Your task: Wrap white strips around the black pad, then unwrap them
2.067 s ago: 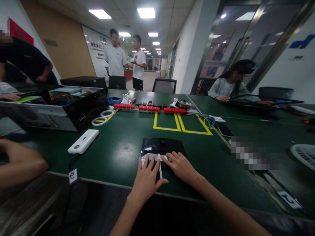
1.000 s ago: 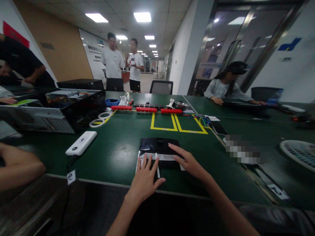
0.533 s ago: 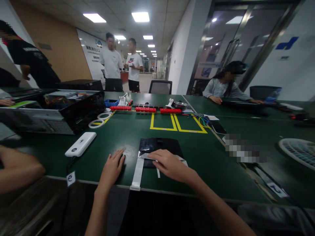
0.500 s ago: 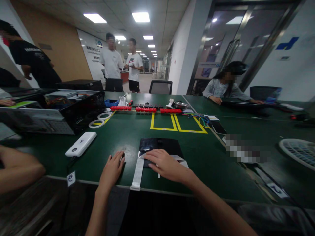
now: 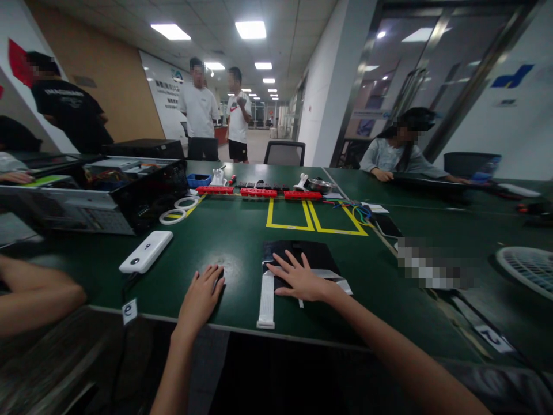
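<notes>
My right hand (image 5: 302, 280) lies with fingers spread on a thin black flat panel (image 5: 317, 252), covering part of its near half. A white ribbon cable (image 5: 267, 300) runs from the panel's left side toward me and ends in a connector close to the table edge. Silvery-white strips show along the panel's near right side. To the left, my left hand (image 5: 202, 294) rests palm down on the green tabletop (image 5: 237, 300), apart from the panel, with its fingers stretched out and nothing visible in them.
A white power bank (image 5: 146, 252) lies left of my hands, near an opened computer case (image 5: 99, 196). Red strips (image 5: 259, 192) and yellow tape outlines (image 5: 290, 227) are farther back. On the right are a phone (image 5: 387, 225) and a racket (image 5: 525, 265). Another person's forearm (image 5: 38, 294) rests at left.
The black panel and its ribbon cable have shifted right under my right hand, whose fingers have gone from close together to spread. My left hand stays on the table.
</notes>
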Demonstrator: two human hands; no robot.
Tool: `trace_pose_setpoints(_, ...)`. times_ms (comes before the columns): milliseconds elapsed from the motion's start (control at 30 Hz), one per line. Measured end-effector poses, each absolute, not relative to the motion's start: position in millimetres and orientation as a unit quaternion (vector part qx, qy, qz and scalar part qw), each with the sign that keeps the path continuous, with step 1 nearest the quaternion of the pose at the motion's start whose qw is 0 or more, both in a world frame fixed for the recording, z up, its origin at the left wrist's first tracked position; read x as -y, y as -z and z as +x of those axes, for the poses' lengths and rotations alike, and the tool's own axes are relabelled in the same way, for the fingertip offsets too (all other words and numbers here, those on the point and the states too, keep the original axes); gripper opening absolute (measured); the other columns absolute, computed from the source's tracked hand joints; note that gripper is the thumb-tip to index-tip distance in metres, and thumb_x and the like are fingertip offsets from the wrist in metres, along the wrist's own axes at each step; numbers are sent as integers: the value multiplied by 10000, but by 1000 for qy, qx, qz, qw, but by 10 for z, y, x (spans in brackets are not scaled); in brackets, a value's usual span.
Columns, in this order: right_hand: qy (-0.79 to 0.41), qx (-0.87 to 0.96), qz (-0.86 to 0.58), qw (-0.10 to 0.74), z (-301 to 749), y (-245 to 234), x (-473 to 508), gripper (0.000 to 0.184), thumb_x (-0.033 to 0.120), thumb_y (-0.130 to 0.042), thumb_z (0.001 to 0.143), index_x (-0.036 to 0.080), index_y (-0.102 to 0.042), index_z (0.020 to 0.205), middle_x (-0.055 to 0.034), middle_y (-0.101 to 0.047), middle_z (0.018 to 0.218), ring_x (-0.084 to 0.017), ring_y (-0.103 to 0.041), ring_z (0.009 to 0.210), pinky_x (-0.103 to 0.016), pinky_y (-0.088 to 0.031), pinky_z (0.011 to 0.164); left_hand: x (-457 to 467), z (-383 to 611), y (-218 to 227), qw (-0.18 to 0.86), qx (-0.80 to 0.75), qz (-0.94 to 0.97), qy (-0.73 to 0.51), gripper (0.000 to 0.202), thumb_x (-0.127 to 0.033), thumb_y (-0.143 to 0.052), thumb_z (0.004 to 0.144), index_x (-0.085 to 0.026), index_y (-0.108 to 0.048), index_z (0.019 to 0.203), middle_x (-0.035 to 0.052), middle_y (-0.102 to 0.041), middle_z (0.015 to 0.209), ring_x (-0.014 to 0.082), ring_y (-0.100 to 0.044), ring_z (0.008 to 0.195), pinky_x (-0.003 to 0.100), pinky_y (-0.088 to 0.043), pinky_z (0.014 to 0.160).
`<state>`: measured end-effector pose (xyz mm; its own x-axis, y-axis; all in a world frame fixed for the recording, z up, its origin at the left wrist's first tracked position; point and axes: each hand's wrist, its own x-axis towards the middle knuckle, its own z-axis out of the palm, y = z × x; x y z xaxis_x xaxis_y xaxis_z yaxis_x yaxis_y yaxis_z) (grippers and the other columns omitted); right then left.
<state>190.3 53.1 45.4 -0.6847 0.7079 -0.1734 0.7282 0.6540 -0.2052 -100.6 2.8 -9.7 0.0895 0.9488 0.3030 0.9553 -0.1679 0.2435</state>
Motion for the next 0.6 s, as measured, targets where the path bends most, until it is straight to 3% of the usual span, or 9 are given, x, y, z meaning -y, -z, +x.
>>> trace_pose_setpoints(233,134,-875,463,46,2730,-470,-648,729,676,-397,806,388,-163,1434,-6,-30,1536,-352,55,1375,-678,17,1014,-22,-996,84,10,644,-738,199,390,-321,-358,933,-173,-530,1251,106,-519,1345,237,-416,1288,480,-289,1063)
trace_pose_setpoints(600,104,-823,558,8,3681,-349,-516,702,668,-402,802,374,-247,1420,-28,-100,1524,-335,-15,1378,-667,-33,1026,-30,-1004,107,7,643,-737,206,391,-329,-375,928,-182,-522,1259,107,-519,1345,234,-415,1289,483,-282,1066)
